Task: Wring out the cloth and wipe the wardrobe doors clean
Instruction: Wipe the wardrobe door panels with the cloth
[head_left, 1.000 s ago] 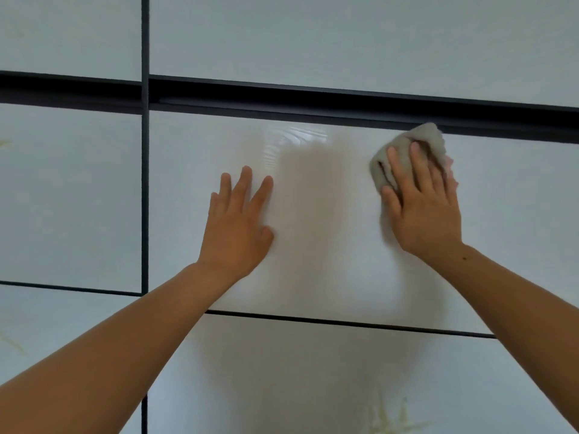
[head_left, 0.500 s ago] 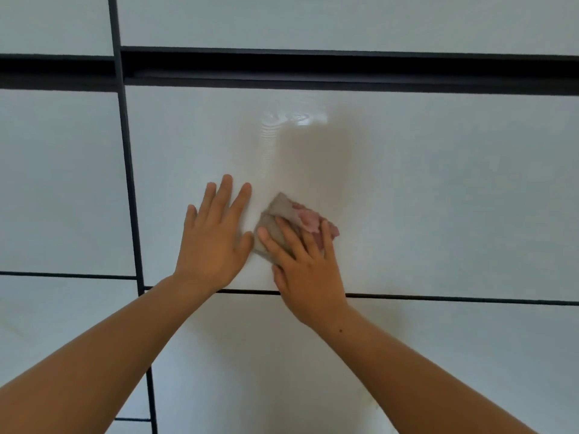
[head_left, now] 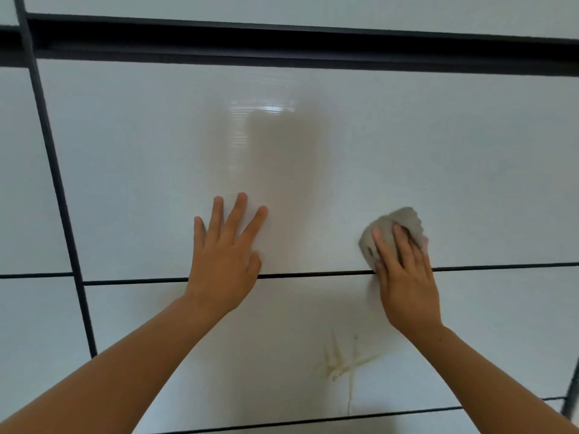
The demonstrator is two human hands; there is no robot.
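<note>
A glossy white wardrobe door [head_left: 438,158] with thin black dividing lines fills the view. My left hand [head_left: 225,261] lies flat on the panel with its fingers spread, holding nothing. My right hand [head_left: 404,277] presses a bunched grey cloth [head_left: 391,227] against the same panel, just above a horizontal black line. The cloth sticks out above and to the left of my fingers. A faint yellowish plant motif [head_left: 344,364] marks the panel below my right hand.
A wide black horizontal rail [head_left: 282,42] crosses the top of the door. A black vertical divider [head_left: 59,198] separates this door from the one on the left. Another dark vertical edge [head_left: 571,393] shows at the lower right.
My right hand has slid the cloth from beside my left hand to the right along the lower part of the panel. Before that it came down from the upper right. My left hand stays flat.
</note>
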